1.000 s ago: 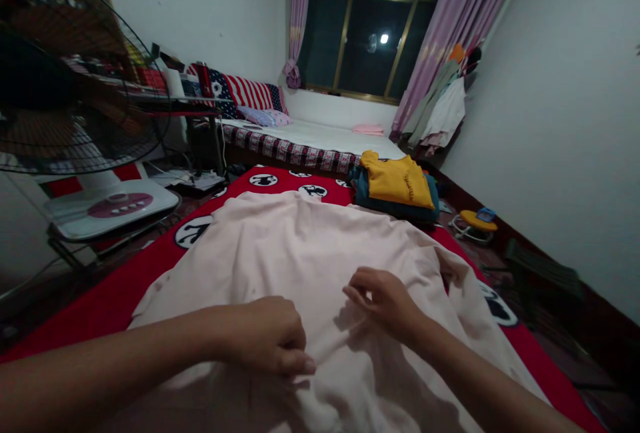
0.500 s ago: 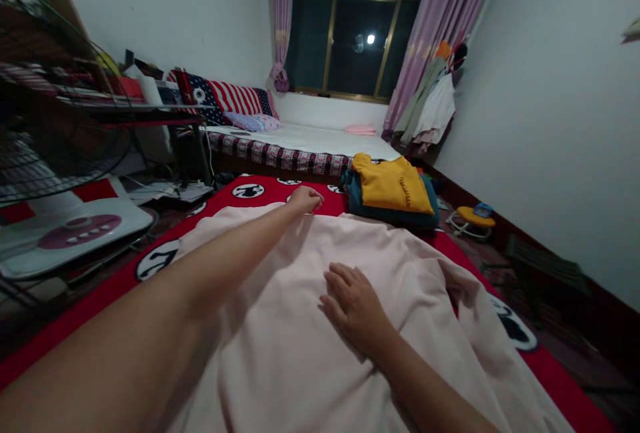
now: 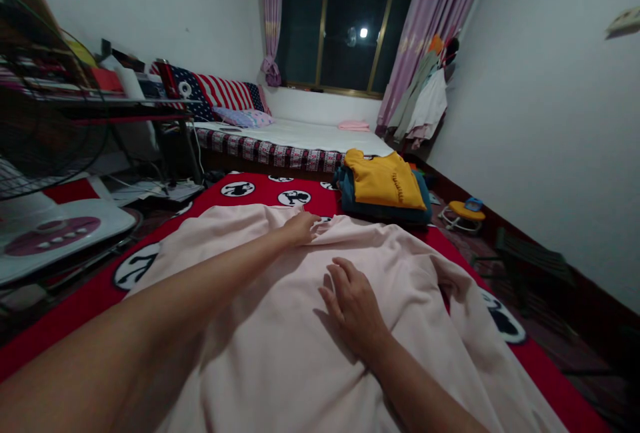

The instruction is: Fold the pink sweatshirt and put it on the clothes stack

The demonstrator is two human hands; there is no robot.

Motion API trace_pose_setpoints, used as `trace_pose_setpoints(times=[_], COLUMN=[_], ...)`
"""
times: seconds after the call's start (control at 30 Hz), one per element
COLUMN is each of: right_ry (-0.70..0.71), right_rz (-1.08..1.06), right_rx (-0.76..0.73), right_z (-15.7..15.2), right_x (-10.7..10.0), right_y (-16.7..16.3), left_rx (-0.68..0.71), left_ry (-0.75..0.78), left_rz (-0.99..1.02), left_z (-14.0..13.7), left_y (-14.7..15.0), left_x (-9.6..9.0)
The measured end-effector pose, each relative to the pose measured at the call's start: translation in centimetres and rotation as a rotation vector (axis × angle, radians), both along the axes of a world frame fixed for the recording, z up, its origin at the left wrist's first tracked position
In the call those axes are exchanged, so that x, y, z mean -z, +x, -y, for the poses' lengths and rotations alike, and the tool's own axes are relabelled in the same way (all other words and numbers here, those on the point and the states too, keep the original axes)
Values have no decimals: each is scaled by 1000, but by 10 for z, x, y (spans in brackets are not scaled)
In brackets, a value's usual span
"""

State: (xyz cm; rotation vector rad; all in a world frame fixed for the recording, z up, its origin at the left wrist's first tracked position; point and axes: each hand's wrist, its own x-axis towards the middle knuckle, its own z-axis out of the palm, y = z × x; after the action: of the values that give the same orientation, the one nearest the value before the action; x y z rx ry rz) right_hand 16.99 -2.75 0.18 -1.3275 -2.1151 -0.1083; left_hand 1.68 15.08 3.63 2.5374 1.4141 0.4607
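On the red patterned mat [image 3: 260, 187]: large pale pink cloth garment [image 3: 280, 326] spread flat, reaching from the near edge to mid-mat
Left hand [image 3: 301, 227]: stretched to the garment's far edge — fingers curled, pinching a fold of it
Right hand [image 3: 353, 303]: open, palm down, pressed flat on the garment's middle — grips nothing
Beyond: folded yellow top on a teal clothes pile [image 3: 384, 186], apart from the garment
Left side: standing fan base [image 3: 55, 236]
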Motion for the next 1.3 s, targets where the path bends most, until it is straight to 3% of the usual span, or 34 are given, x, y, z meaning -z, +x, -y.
trace_pose_setpoints(times=[0.3, 0.57, 0.63, 0.77, 0.87, 0.97, 1.1, 1.3], right_ry=[-77, -80, -83, -94, -94, -131, -272, -492], right_rz=[-16, -19, -18, -23, -43, -107, -200, -475], right_rx=[1, 0, 1, 3, -6, 18, 134, 579], right_z=[2, 4, 3, 2, 1, -5, -38, -119], right_x=[-5, -6, -7, -6, -3, -4, -17, -35], right_y=[-1, -1, -1, 0, 0, 2, 13, 61], left_rx=[-3, -219, -211, -193, -198, -220, -225, -228], left_ry=[36, 266, 247, 145, 180, 188, 185, 179], left_rz=[38, 302, 306, 129, -33, -124, -148, -116], left_z=[-4, -27, -24, 7, 33, 48, 51, 51], left_y=[4, 21, 30, 32, 22, 15, 15, 15], left_x=[-5, -30, -22, 12, 33, 42, 43, 41])
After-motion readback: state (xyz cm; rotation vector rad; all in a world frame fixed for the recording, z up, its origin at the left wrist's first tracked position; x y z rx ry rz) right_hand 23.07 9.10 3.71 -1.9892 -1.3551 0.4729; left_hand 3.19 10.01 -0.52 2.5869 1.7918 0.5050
